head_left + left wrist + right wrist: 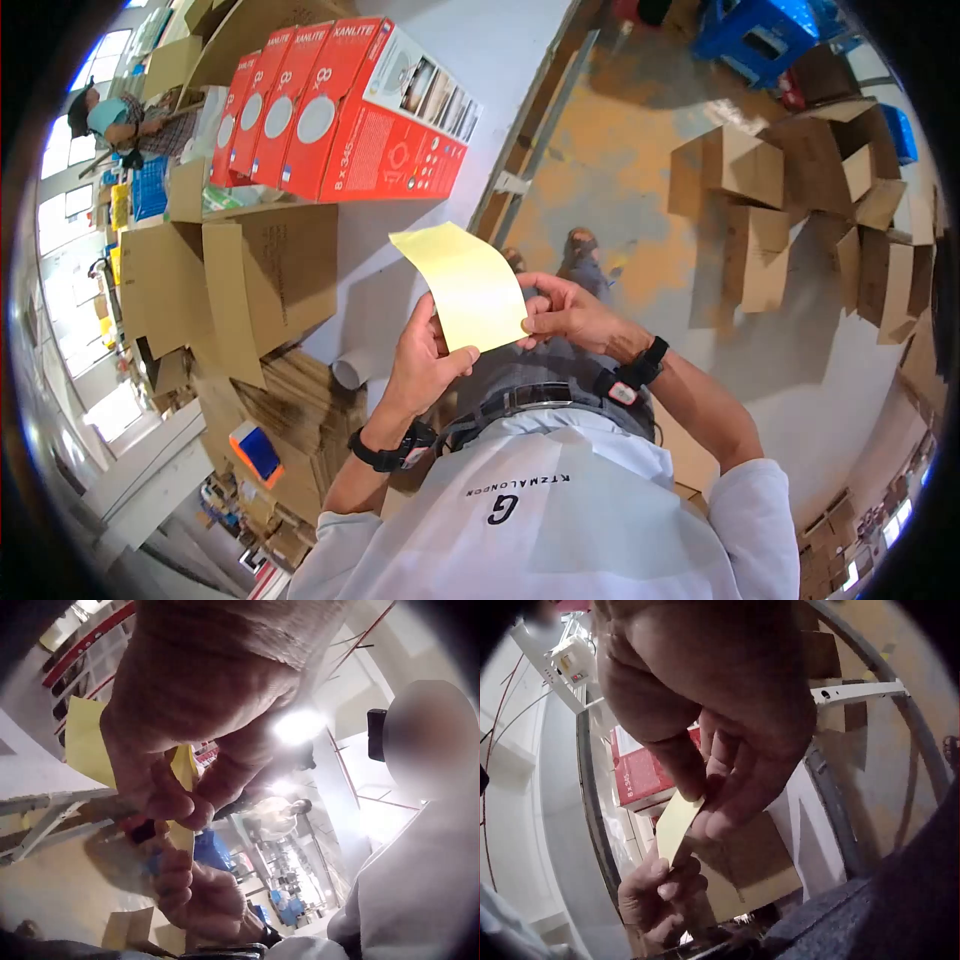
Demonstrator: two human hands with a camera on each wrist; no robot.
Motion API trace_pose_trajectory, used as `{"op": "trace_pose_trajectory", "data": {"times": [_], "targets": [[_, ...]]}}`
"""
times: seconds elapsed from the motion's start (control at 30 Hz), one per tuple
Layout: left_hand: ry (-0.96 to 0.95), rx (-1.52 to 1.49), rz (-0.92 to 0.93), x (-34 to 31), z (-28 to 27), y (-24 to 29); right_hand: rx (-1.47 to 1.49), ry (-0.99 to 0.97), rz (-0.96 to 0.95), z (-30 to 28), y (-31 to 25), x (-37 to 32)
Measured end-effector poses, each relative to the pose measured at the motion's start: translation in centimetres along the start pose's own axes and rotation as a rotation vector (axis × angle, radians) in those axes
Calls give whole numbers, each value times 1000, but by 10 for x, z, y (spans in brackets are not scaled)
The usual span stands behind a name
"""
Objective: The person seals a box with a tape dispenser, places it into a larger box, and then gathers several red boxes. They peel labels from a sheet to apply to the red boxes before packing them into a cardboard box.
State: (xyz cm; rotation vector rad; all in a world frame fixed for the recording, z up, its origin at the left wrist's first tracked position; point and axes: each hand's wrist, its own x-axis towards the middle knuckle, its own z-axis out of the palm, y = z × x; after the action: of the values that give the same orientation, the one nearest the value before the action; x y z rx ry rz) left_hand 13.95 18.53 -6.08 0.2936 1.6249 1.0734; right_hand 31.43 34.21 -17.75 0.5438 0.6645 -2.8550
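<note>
A pale yellow sheet (462,285) curls upward in front of my body; both hands hold its lower edge. My left hand (425,355) pinches the sheet's bottom left corner between thumb and fingers. My right hand (560,308) pinches its right edge. In the left wrist view the yellow sheet (88,742) shows behind my left hand (184,799), with the right hand (199,896) below. In the right wrist view my right hand (705,802) nips the yellow sheet (673,823), and the left hand (660,892) holds it lower down.
Red boxed lamps (330,110) stand in a row on the white table (500,50) ahead. Flat cardboard sheets (250,280) lie at its left. Folded cardboard cartons (790,200) crowd the floor at right. A blue stool (755,35) stands at the far right. Another person (115,120) works at far left.
</note>
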Motion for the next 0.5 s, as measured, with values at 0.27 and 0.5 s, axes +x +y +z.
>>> {"op": "trace_pose_trajectory", "data": {"times": [0.27, 0.5], "targets": [[126, 55, 38, -28, -31, -15, -26, -158, -2, 16, 24, 43], [224, 282, 181, -25, -63, -70, -142, -68, 3, 17, 70, 88]]}}
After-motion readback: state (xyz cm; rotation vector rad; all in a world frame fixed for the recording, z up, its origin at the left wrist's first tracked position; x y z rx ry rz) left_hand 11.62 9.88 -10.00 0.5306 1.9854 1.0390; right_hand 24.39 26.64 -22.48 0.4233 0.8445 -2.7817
